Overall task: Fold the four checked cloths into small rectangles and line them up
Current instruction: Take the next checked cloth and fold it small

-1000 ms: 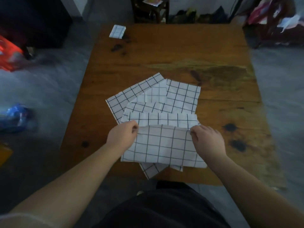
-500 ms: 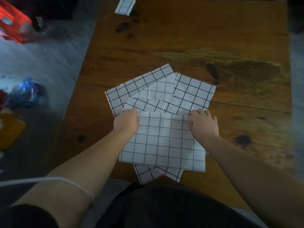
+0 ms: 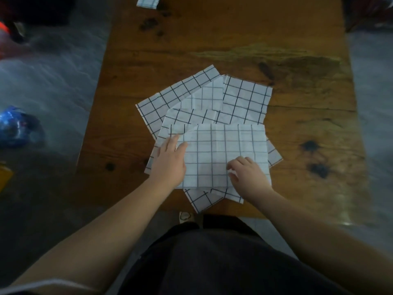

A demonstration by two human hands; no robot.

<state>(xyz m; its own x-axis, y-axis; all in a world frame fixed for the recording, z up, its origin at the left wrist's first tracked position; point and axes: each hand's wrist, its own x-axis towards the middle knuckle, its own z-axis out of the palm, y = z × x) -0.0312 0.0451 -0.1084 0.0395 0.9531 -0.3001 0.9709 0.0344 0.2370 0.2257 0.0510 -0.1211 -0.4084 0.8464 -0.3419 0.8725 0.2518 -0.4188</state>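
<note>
Head view showed the half-folded top cloth (image 3: 223,154) under both hands, its long axis running from left hand (image 3: 170,160) to right hand (image 3: 248,175). The left hand pressed flat on its left edge. The right hand's fingers were curled on its right part; a pinch could not be confirmed.

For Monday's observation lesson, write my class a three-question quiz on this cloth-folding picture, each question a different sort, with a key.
1. Fill in: the small folded cloth lies at the table's ___ edge.
2. The left hand rests on: A the bare table; B the cloth pile's left side; C the small folded cloth.
3. True or false: the right hand rests on the top cloth.
Key: 1 far; 2 B; 3 true.
</note>
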